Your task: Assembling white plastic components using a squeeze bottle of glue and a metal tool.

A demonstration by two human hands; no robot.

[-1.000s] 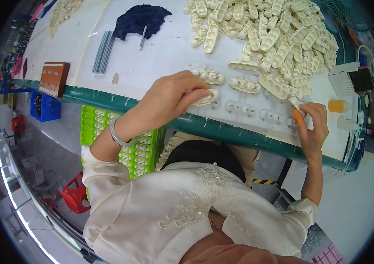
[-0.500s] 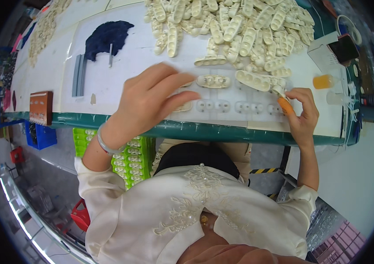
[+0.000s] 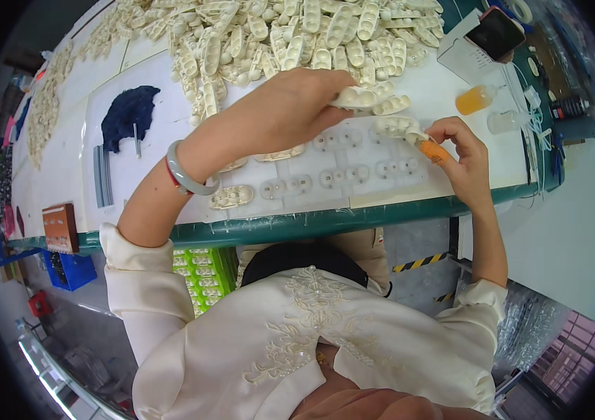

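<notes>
Head view, cream piece (image 3: pixel 366 97), oblong, round hollows in line

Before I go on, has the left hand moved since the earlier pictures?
Yes. Judged against the orange bottle on the table, the left hand has moved right, closer to it.

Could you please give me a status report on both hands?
Left hand gripping a cream piece; right hand at another cream piece, grip unclear; translucent holders nearer the table edge; cream pile crowding beyond left hand.
</notes>
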